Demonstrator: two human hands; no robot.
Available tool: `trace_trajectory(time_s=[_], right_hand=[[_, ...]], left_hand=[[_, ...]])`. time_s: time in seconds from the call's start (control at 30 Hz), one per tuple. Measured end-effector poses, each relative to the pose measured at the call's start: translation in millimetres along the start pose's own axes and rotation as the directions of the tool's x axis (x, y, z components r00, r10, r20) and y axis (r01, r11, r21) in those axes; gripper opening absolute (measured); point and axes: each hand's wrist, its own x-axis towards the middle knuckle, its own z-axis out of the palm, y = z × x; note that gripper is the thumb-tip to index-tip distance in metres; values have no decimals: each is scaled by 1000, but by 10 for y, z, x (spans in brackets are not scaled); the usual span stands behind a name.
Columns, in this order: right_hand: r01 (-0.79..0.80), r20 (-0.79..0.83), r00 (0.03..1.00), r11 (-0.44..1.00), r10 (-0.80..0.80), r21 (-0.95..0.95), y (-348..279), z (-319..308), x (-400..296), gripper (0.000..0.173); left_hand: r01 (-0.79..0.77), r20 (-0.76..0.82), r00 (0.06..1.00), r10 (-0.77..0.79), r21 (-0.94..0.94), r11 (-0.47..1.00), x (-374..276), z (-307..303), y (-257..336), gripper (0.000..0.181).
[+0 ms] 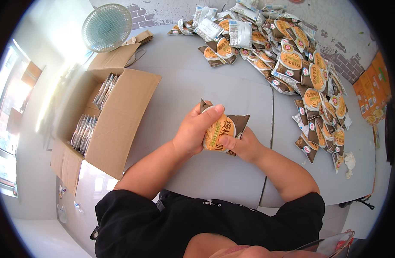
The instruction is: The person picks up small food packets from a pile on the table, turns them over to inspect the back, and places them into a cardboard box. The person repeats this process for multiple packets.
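Note:
Between both hands, above the middle of the grey table (204,174), is a soft brown-and-orange printed milk pouch (215,129). My left hand (192,129) grips its left side, thumb across the upper part of the front. My right hand (247,145) holds it from the lower right, thumb pressed on the front. The fingers behind the pouch are hidden. To the left stands an open cardboard box (123,122) with pouches (84,133) packed on edge in a row and a second group (105,90) further back.
A large heap of similar pouches (289,61) spreads along the table's back and right side, some with white backs up. A round fan (107,27) stands behind the box. Crumpled white tissue (349,163) lies at the right. An orange printed carton (373,93) is beyond the right edge.

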Motion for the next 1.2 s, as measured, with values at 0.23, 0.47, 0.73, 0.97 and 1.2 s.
trace_trajectory(time_s=[0.23, 0.47, 0.73, 0.97, 1.2], right_hand=[[-246, -64, 964, 959, 257, 137, 23, -171, 114, 49], [-39, -137, 989, 997, 47, 60, -2, -107, 92, 35], [162, -478, 865, 987, -153, -23, -49, -87, 130, 27], [211, 16, 749, 216, -662, -954, 1, -257, 179, 30], [371, 147, 719, 196, -679, -907, -29, -105, 130, 50]], left_hand=[[68, -71, 995, -69, -14, 998, 110, -121, -74, 25], [38, -76, 997, -35, 39, 999, 146, -103, -105, 26], [-368, -152, 774, 614, 681, 633, 237, -265, -135, 42], [-131, -14, 990, 143, 321, 938, 129, -120, -173, 44], [-123, -108, 987, 119, -27, 992, 199, -210, -104, 36]])
